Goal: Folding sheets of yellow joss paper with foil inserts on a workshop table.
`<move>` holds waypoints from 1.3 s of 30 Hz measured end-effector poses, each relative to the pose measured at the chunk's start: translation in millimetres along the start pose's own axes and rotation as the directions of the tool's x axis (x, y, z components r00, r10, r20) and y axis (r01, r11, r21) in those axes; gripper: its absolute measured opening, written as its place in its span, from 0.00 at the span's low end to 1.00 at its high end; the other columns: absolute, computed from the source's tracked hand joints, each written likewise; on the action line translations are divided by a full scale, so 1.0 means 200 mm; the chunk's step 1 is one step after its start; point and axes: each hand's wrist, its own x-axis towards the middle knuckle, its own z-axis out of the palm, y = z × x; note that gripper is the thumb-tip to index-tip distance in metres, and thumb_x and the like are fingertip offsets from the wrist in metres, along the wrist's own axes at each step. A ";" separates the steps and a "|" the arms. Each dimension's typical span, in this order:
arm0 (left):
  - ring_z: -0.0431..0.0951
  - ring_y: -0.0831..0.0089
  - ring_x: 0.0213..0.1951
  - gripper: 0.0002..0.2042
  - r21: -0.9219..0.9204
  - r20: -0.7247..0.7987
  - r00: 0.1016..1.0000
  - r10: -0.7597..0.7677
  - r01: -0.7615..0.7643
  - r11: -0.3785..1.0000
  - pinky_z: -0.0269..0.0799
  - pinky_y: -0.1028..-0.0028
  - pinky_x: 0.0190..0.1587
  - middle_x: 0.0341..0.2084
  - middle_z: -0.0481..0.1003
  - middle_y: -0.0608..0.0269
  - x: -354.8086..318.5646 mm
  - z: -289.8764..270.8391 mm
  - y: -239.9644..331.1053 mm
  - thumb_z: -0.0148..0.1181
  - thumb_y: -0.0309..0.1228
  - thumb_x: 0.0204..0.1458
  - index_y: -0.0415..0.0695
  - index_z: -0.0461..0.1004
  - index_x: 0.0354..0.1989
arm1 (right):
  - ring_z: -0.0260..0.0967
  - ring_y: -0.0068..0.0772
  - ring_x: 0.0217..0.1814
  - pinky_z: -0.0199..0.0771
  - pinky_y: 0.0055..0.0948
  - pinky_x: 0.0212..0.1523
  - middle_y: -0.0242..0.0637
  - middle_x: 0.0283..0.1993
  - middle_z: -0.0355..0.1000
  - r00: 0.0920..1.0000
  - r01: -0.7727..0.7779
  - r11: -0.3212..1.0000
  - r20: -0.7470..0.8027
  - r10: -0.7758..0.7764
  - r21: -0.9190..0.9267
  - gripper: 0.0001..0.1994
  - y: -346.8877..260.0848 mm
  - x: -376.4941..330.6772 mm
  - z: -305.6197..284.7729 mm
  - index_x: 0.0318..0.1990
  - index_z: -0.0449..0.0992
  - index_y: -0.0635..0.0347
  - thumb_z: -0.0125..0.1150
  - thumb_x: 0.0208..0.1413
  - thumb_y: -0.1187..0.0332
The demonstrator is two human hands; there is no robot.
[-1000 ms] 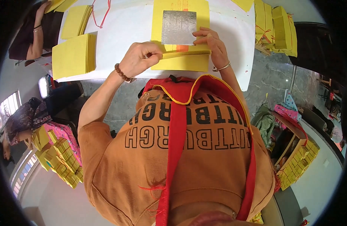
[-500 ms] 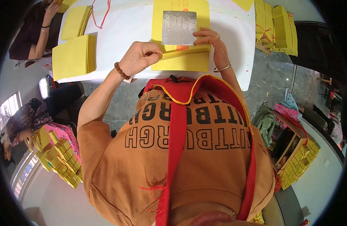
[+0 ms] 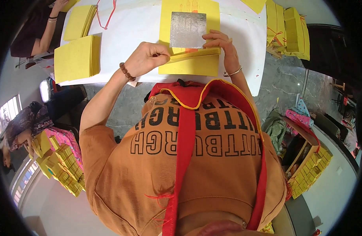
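Note:
A stack of yellow paper (image 3: 189, 70) lies before me on the white table, with a square silver sheet (image 3: 188, 29) on it and red marks near its far edge. Its near part is creased into a thick, raised strip of several layers. My left hand (image 3: 148, 59) is closed, pinching the strip's left end between thumb and fingers. At the strip's right end my right hand (image 3: 224, 49) bends its fingers over the paper, the tips at the silver sheet's right edge. That hand's thumb is hidden.
Yellow paper stacks (image 3: 75, 59) stand on the white table (image 3: 122, 29) at left, beside a red cord (image 3: 106, 26). Tied yellow bundles (image 3: 293, 33) are beyond its right edge. A co-worker's arm (image 3: 43, 39) is at far left. Small yellow bundles (image 3: 312, 169) are piled behind on the right.
Both hands stay on the yellow paper in nearly the same pose. The paper and silver sheet sit very slightly further right in view. The co-worker's hand at far left has moved up.

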 end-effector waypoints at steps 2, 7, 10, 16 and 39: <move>0.65 0.84 0.23 0.07 -0.003 0.008 1.000 -0.007 0.007 1.000 0.62 0.81 0.27 0.19 0.71 0.68 0.00 0.00 0.01 0.53 0.26 0.48 0.35 0.74 0.27 | 0.54 0.40 0.62 0.46 0.37 0.63 0.40 0.48 0.71 1.000 0.001 1.000 0.002 -0.001 0.003 0.37 0.00 0.00 0.00 0.32 0.78 0.59 0.14 0.62 0.50; 0.65 0.84 0.23 0.06 0.017 0.026 0.999 -0.022 0.022 1.000 0.62 0.81 0.26 0.19 0.71 0.68 0.01 0.00 0.00 0.54 0.25 0.47 0.35 0.74 0.27 | 0.54 0.40 0.62 0.46 0.37 0.63 0.40 0.48 0.71 0.999 0.035 0.999 0.002 -0.035 -0.007 0.38 0.01 0.00 0.00 0.32 0.78 0.59 0.13 0.61 0.48; 0.67 0.82 0.20 0.07 -0.002 -0.006 1.000 0.026 -0.026 1.000 0.64 0.79 0.24 0.16 0.72 0.66 0.01 0.00 -0.02 0.54 0.28 0.46 0.37 0.76 0.26 | 0.53 0.40 0.62 0.47 0.38 0.63 0.40 0.48 0.71 1.000 0.012 1.000 0.015 -0.012 0.000 0.38 -0.01 0.00 -0.01 0.33 0.78 0.59 0.13 0.61 0.46; 0.66 0.83 0.20 0.07 -0.006 0.014 1.000 -0.014 0.014 1.000 0.63 0.79 0.25 0.16 0.72 0.67 0.02 -0.01 0.00 0.54 0.28 0.46 0.37 0.76 0.26 | 0.53 0.40 0.62 0.49 0.38 0.63 0.39 0.48 0.71 0.997 0.070 0.997 0.011 -0.070 0.010 0.36 0.02 -0.01 -0.01 0.33 0.78 0.59 0.18 0.61 0.47; 0.69 0.61 0.48 0.17 0.841 -0.079 0.732 0.676 -0.315 0.440 0.62 0.65 0.48 0.46 0.71 0.58 0.01 0.01 -0.08 0.52 0.30 0.46 0.45 0.72 0.47 | 0.59 0.37 0.60 0.48 0.38 0.60 0.27 0.46 0.72 0.989 0.135 0.979 0.084 -0.124 -0.153 0.10 -0.12 -0.02 -0.09 0.36 0.79 0.46 0.60 0.44 0.73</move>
